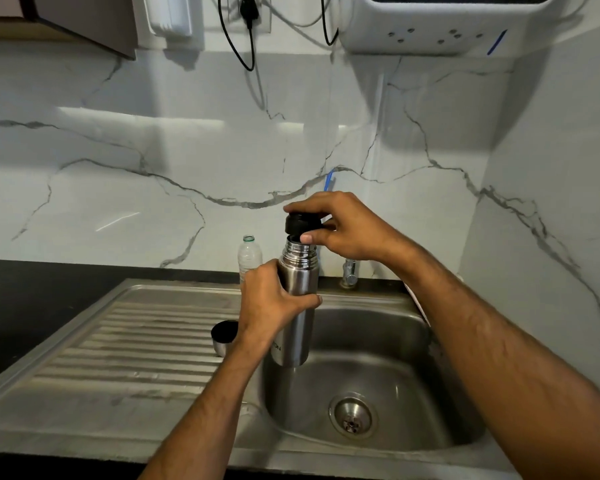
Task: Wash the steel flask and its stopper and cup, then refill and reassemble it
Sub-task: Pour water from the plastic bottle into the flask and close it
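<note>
My left hand (272, 301) grips the steel flask (297, 327) around its upper body and holds it upright over the sink basin (388, 348). The flask's threaded neck is open at the top. My right hand (343, 225) pinches the black stopper (302, 223) just above the neck, slightly tilted and clear of the threads. The steel cup (224, 337) with a dark inside stands on the ribbed drainboard (136, 344), left of the flask and partly hidden by my left wrist.
A clear plastic bottle (249, 254) without a cap stands behind the flask at the wall. A steel tap (350, 271) sits at the back right of the sink. The drain (352, 415) lies in the basin's floor. Black counter (32, 306) runs to the left.
</note>
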A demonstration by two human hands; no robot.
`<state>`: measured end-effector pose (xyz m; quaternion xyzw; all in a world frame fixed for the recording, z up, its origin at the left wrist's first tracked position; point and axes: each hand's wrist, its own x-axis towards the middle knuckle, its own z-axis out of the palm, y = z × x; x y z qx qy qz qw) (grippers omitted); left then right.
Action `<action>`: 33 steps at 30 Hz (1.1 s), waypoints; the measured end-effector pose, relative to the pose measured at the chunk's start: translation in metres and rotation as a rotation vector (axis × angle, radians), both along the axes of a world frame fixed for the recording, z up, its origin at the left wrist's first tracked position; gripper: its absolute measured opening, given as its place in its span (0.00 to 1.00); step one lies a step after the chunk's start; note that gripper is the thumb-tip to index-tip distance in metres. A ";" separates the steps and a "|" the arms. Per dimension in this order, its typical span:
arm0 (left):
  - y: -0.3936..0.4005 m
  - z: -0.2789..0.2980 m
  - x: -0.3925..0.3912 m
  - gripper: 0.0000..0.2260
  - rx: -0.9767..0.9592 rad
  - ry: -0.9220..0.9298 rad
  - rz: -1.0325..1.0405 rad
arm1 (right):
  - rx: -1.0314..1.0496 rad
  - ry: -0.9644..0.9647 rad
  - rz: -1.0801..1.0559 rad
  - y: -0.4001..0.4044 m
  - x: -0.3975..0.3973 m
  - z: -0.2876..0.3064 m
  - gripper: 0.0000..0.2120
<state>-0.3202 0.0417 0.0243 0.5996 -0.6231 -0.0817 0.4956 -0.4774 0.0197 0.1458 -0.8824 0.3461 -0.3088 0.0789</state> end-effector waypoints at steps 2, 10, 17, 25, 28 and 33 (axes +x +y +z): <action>-0.001 -0.001 -0.003 0.26 -0.005 -0.003 -0.003 | 0.002 -0.007 -0.008 0.000 -0.002 -0.001 0.27; -0.004 -0.002 -0.009 0.26 -0.016 -0.008 -0.015 | 0.038 0.017 -0.021 -0.001 -0.005 -0.014 0.27; -0.004 -0.007 -0.011 0.26 -0.041 -0.019 -0.026 | 0.010 -0.030 -0.073 -0.006 -0.006 -0.023 0.25; -0.005 -0.012 -0.017 0.23 -0.077 0.023 -0.041 | 0.221 -0.133 0.068 -0.008 -0.018 -0.031 0.30; -0.008 -0.018 -0.021 0.23 -0.096 0.074 -0.064 | 0.150 -0.241 -0.046 -0.009 -0.015 -0.039 0.27; -0.009 -0.026 -0.026 0.22 -0.147 0.144 -0.074 | 0.000 -0.227 -0.211 -0.004 -0.005 -0.048 0.29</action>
